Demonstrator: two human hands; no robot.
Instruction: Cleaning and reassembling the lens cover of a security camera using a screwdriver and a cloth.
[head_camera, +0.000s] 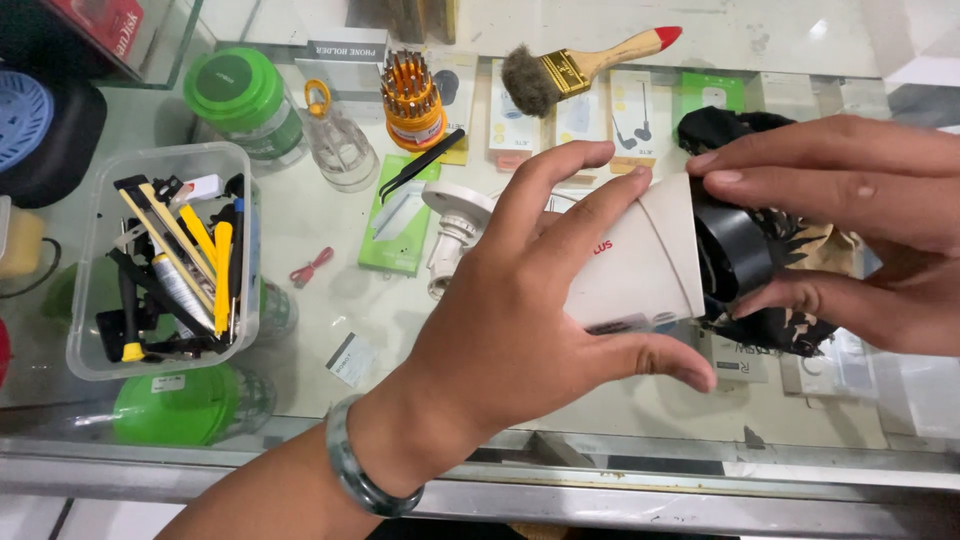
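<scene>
The left hand (520, 310) is wrapped around the white body of a security camera (645, 265), fingers curled over the top and thumb pressed along the underside. The right hand (860, 230) grips the black front ring (735, 255) of that same camera, fingertips on its upper edge and thumb beneath. The camera is held just above the glass counter (330, 230), its white mounting foot (455, 215) pointing away from the ring (partly hidden behind the left hand).

Behind the camera's front end lies a dark patterned cloth (790, 245). To the left of the camera sit black tweezers (420, 165) on a green packet, and further left a clear plastic tub (160, 260) filled with cutters and prying tools. Beyond the camera stand an orange screwdriver-bit holder (412, 100), a small clear bottle (338, 145), a green-lidded jar (245, 100) and a paintbrush (580, 68) with a red-tipped wooden handle. A greenish bangle (355, 470) circles the left wrist.
</scene>
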